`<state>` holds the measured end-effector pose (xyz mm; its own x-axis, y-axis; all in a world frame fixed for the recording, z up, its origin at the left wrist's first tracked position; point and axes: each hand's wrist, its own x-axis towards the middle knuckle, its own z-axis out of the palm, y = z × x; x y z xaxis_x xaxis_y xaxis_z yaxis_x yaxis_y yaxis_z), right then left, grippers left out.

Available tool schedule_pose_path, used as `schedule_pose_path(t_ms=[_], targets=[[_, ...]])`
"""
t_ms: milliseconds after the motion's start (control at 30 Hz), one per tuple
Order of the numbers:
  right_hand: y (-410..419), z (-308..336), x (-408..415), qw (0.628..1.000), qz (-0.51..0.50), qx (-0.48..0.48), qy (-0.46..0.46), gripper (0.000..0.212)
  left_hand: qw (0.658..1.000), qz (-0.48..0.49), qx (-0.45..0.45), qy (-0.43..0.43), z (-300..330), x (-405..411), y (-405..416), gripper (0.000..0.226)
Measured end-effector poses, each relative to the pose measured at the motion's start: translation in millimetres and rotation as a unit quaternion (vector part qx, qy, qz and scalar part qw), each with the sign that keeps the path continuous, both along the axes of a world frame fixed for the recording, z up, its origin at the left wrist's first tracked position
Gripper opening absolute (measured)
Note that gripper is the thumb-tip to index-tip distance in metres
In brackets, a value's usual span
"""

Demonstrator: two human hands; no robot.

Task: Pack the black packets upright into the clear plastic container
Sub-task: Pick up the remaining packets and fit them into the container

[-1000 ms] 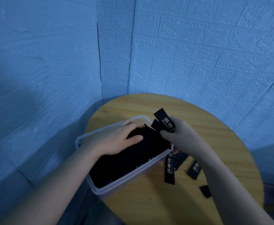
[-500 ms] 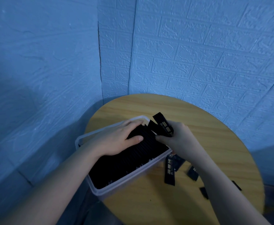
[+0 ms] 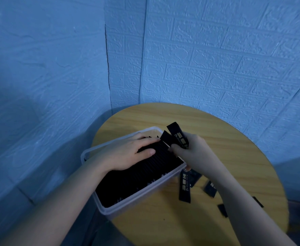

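Pinching two black printed packets [image 3: 178, 139], her right hand [image 3: 193, 151] hovers over the clear plastic container [image 3: 140, 197]; her flat left hand [image 3: 128, 153] presses the packed rows on the round wooden table [image 3: 234, 148], blue brick-textured walls [image 3: 216, 59] at twelve o'clock.

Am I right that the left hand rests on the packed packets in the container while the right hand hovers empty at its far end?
Not quite. The head view shows the right hand is not empty: it grips black packets at the container's far end. The rest holds: the left hand rests on the packed packets.

Black packets [image 3: 178, 139] in right hand [image 3: 193, 153]
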<state>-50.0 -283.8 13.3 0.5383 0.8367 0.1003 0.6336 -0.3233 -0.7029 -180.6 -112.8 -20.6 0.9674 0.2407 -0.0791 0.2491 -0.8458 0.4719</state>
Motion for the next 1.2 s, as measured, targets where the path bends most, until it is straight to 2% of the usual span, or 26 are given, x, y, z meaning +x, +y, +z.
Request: schedule_pose_path(t_ms=[133,233,333,533,633,767,833,1000,1200], targets=[[4.3,3.7,1.3,0.999,-0.012,-0.030,-0.003,0.013,1.000,-0.001,-0.009,-0.004,0.4,-0.3,-0.8,0.060],[10.7,-1.0,2.9,0.995,-0.035,-0.059,-0.069,0.013,1.000,0.000,-0.009,-0.005,1.7,0.1,-1.2,0.063],[14.1,-5.5,4.5,0.989,-0.074,-0.065,-0.113,0.025,1.000,0.000,-0.001,-0.002,1.3,-0.2,-0.7,0.065],[15.9,-4.3,4.3,0.985,-0.088,-0.058,-0.140,0.013,1.000,-0.003,-0.005,-0.006,-0.5,-0.1,0.9,0.069],[15.5,-0.4,3.7,0.987,-0.081,-0.049,-0.129,0.015,1.000,-0.007,-0.012,-0.015,-3.0,-0.5,2.8,0.068],[14.7,2.7,4.2,0.997,-0.034,-0.030,-0.070,0.029,1.000,-0.005,-0.012,-0.016,-1.2,-0.6,1.1,0.067],[15.5,2.5,4.8,0.996,-0.019,-0.034,-0.081,0.034,1.000,-0.004,-0.009,-0.013,0.3,0.0,-0.1,0.065],[14.1,-1.5,7.6,0.994,-0.043,-0.042,-0.092,0.034,1.000,0.001,-0.003,-0.016,1.4,-0.5,-1.2,0.054],[14.5,-1.2,2.1,0.993,-0.057,-0.056,-0.092,0.026,1.000,0.001,0.010,-0.024,-1.6,-0.2,0.6,0.066]])
